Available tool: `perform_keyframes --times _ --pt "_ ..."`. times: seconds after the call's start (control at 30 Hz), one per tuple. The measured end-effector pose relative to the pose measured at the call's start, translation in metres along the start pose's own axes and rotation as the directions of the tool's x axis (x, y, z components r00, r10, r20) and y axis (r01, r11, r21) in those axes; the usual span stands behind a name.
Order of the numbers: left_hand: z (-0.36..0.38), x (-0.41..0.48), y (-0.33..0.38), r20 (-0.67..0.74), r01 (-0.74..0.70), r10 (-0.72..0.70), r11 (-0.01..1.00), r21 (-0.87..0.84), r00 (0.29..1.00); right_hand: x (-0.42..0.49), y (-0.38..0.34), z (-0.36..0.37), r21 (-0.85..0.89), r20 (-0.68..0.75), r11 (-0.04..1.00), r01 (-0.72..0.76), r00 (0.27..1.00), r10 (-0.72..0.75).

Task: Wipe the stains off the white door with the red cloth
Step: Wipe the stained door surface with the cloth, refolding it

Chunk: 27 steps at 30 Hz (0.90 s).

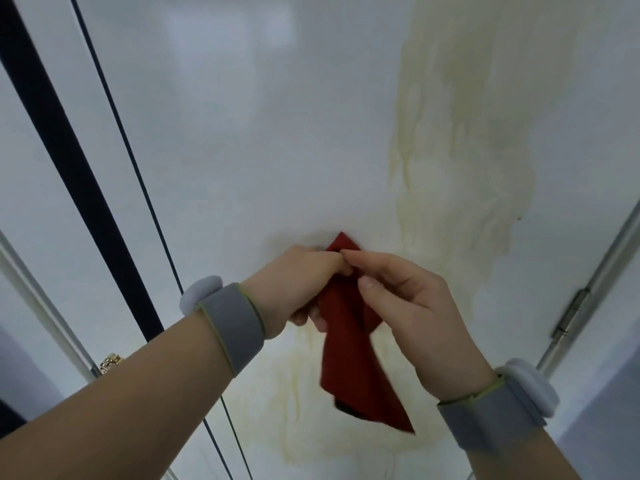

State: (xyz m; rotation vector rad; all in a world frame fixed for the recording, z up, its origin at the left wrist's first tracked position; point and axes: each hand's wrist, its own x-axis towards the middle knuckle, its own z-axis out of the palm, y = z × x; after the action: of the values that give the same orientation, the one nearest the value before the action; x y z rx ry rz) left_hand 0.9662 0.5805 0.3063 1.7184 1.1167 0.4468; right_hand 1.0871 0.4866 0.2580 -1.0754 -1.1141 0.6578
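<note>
Both hands, the left hand (304, 282) and the right hand (408, 306), pinch the red cloth (349, 358) in front of the white door (259, 150), bunching it up, and next it should rub the yellow stains (460, 150).

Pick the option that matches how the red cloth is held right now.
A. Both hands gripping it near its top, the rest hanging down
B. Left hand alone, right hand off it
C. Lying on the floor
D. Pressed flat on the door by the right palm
A: the left hand and right hand both pinch the red cloth near its top while its lower part hangs in front of the stained white door.
</note>
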Motion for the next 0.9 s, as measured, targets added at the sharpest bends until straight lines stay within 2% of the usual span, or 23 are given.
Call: perform_keyframes --times 0.07,0.17,0.23,0.43,0.57,0.73,0.9 --pt "0.002 -0.010 0.009 0.094 0.065 -0.056 0.993 -0.095 0.994 -0.008 -0.009 -0.005 -0.021 -0.028 1.000 -0.003 1.000 0.003" --pt "0.001 -0.016 0.019 0.127 0.072 -0.041 0.965 -0.252 0.991 -0.015 -0.020 -0.014 -0.123 -0.144 0.992 0.002 0.989 -0.020" --pt "0.004 -0.018 0.027 0.114 0.057 -0.016 0.928 -0.369 0.993 -0.018 -0.028 -0.020 -0.220 -0.209 0.975 0.027 0.975 -0.074" --pt "0.010 -0.031 0.056 -0.021 -0.063 0.064 0.793 -0.606 0.998 -0.019 -0.059 -0.023 -0.409 -0.230 0.910 0.072 0.957 -0.179" --pt "0.011 -0.037 0.083 -0.132 -0.180 0.122 0.697 -0.694 0.984 -0.002 -0.066 -0.034 -0.617 -0.190 0.766 0.181 0.910 -0.368" --pt "0.009 -0.040 0.111 -0.201 -0.275 0.187 0.659 -0.700 0.961 0.023 -0.074 -0.057 -0.720 -0.200 0.651 0.241 0.826 -0.527" --pt "0.008 -0.041 0.136 -0.267 -0.371 0.257 0.654 -0.659 0.929 0.056 -0.102 -0.087 -0.653 -0.245 0.702 0.284 0.798 -0.551"
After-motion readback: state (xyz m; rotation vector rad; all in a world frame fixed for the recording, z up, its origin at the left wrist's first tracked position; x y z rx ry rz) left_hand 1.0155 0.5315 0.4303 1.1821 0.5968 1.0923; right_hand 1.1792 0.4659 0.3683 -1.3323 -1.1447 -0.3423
